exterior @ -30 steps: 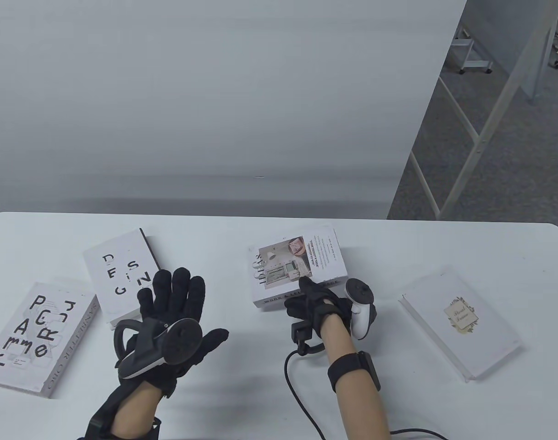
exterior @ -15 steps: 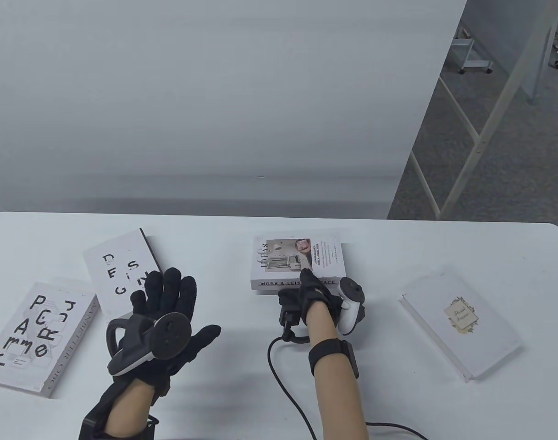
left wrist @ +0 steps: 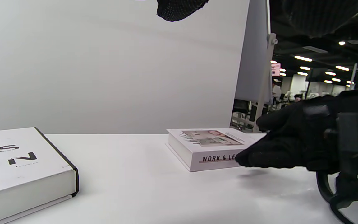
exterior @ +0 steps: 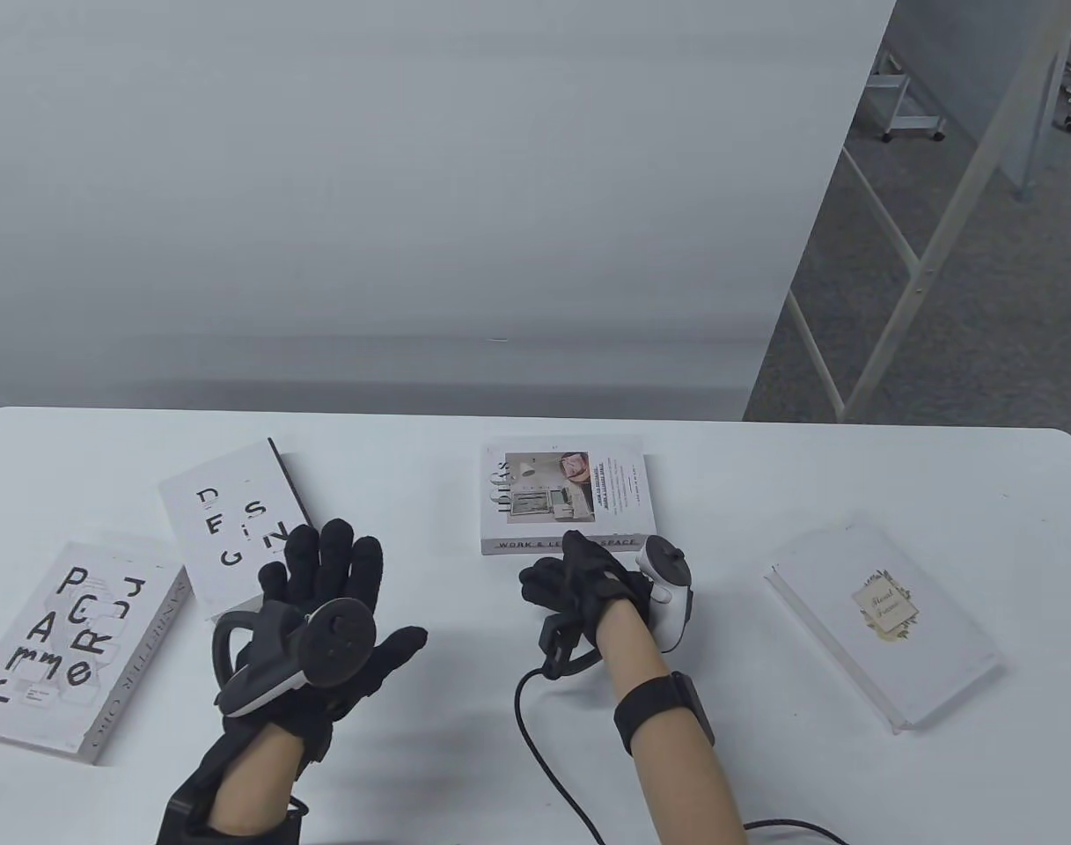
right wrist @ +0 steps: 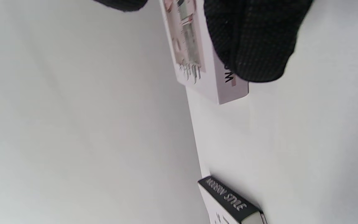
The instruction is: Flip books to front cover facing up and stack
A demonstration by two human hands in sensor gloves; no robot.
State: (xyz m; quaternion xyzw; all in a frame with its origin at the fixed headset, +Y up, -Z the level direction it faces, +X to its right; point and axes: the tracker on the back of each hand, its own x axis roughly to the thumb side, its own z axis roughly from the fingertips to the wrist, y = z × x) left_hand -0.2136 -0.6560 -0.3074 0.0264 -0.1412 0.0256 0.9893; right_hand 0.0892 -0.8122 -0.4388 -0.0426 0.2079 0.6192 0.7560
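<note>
right hand [exterior: 588, 581] fingers [left wrist: 244, 158] curled, touching spine of ideas book [exterior: 566, 493] just ahead; left hand [exterior: 324, 607] fingers spread, holding nothing, design book [exterior: 231, 528] just beyond.

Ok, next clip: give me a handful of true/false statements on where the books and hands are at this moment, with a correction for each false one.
1. Four books lie on the table, none stacked on another. True.
2. The right hand is at the near spine edge of the "Work & Leisure Space" book. True.
3. The left hand grips the "DESIGN" book. False: its fingers are spread open, holding nothing.
4. The floral-label book lies furthest left. False: it lies furthest right; the black-lettered book is furthest left.
5. The "Work & Leisure Space" book stands upright on its edge. False: it lies flat, picture cover up.
</note>
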